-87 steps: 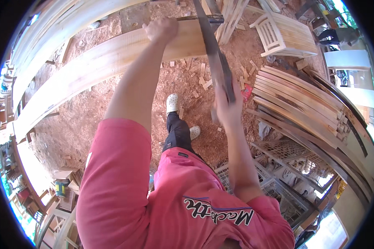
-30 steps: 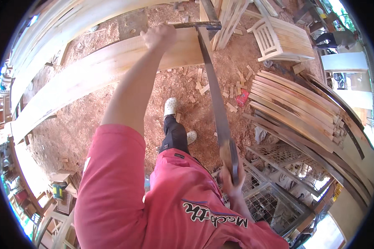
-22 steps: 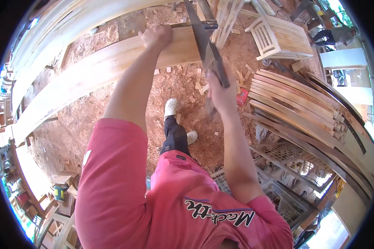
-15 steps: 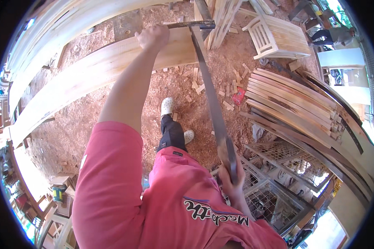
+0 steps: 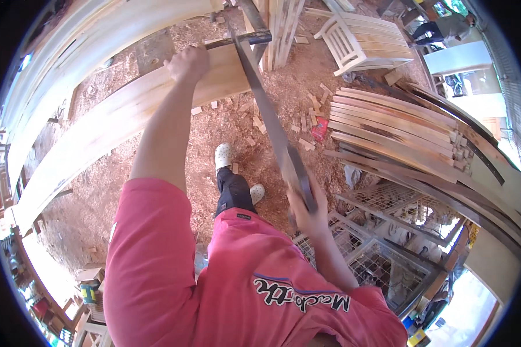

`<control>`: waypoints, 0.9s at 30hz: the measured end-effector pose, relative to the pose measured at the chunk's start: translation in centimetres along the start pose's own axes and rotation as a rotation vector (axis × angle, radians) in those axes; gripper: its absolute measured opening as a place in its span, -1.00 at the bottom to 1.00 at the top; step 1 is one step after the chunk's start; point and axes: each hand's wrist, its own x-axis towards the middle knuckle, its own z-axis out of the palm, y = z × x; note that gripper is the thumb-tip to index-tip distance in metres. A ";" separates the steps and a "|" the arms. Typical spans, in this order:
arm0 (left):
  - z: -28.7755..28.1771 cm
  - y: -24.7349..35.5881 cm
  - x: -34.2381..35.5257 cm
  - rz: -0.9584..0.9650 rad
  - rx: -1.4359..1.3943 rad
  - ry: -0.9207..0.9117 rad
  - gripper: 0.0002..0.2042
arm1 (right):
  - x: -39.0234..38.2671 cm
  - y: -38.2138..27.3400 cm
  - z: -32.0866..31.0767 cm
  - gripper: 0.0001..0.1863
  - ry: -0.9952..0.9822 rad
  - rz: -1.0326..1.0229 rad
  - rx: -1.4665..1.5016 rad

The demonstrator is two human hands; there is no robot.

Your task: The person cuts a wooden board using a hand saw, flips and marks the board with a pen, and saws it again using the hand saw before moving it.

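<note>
My right hand (image 5: 309, 211) is closed round the handle of a handsaw (image 5: 266, 107). The long grey blade slants away from me, its far part crossing the end of a wide pale plank (image 5: 214, 75). My left arm is stretched forward. The left hand (image 5: 188, 63) presses on the plank's far edge with its fingers curled over, left of the blade. A dark bar (image 5: 243, 39) runs from beside that hand past the plank's end; whether it touches the hand I cannot tell. Where the teeth meet the wood is too blurred to make out.
Stacked boards (image 5: 393, 127) lie to the right, above metal mesh frames (image 5: 388, 266). A slatted wooden bench (image 5: 370, 43) stands at the far right. Sawdust and wood offcuts (image 5: 260, 124) cover the floor near my shoes (image 5: 223, 155). Another person (image 5: 446, 28) is in the far right background.
My right hand has pushed the saw forward and slightly left, away from my body. The left hand stays at the plank's edge; the whole view has shifted somewhat.
</note>
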 end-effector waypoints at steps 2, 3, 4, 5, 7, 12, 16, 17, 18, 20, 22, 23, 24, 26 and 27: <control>0.0 0.1 0.0 -0.002 -0.003 0.008 -0.42 | -5.6 -0.5 -2.2 -0.41 -0.025 0.054 0.007; 0.0 0.1 0.0 -0.009 -0.009 0.013 -0.43 | -6.1 -0.7 -2.6 -0.40 -0.027 -0.032 0.021; 0.0 0.2 0.1 0.004 -0.007 0.025 -0.43 | -6.0 -1.3 -2.5 -0.40 -0.016 0.056 0.022; 0.0 0.1 0.1 -0.004 -0.002 0.005 -0.44 | -4.1 -1.7 -2.0 -0.41 -0.009 0.061 0.014; 0.0 0.0 0.2 -0.004 0.013 -0.014 -0.44 | 1.2 -2.3 -0.3 -0.43 -0.008 0.022 -0.002; 0.1 -0.2 0.0 0.017 -0.024 0.041 -0.46 | 14.5 -0.3 4.9 -0.46 -0.005 -0.118 0.075; -0.1 -0.1 0.2 -0.008 -0.022 0.035 -0.47 | 6.4 1.1 2.8 -0.44 0.008 -0.110 0.082; -0.1 -0.1 0.3 -0.019 -0.010 0.012 -0.47 | 2.6 1.3 1.4 -0.43 -0.020 -0.057 0.094; -0.1 0.0 0.3 -0.029 -0.004 -0.024 -0.48 | -1.0 1.2 0.1 -0.41 -0.014 0.003 0.104; -0.1 0.2 0.4 -0.026 -0.018 -0.005 -0.47 | -5.9 1.1 -2.1 -0.41 -0.034 0.114 0.101; 0.0 0.2 0.2 -0.037 -0.028 0.013 -0.45 | -5.4 0.7 -2.3 -0.41 -0.069 0.144 0.103; 0.0 0.2 0.0 -0.030 -0.024 0.023 -0.48 | -2.8 0.7 -1.5 -0.42 -0.037 0.071 0.011; 0.0 0.1 -0.1 -0.018 -0.023 0.028 -0.51 | 0.2 0.0 -0.2 -0.46 -0.021 0.019 -0.022; 0.0 -0.1 -0.2 -0.019 -0.007 0.019 -0.51 | 8.8 -0.9 3.2 -0.53 -0.005 0.001 -0.028; 0.1 -0.2 -0.2 0.003 -0.009 0.001 -0.51 | 13.2 -1.5 4.7 -0.56 -0.055 -0.075 0.034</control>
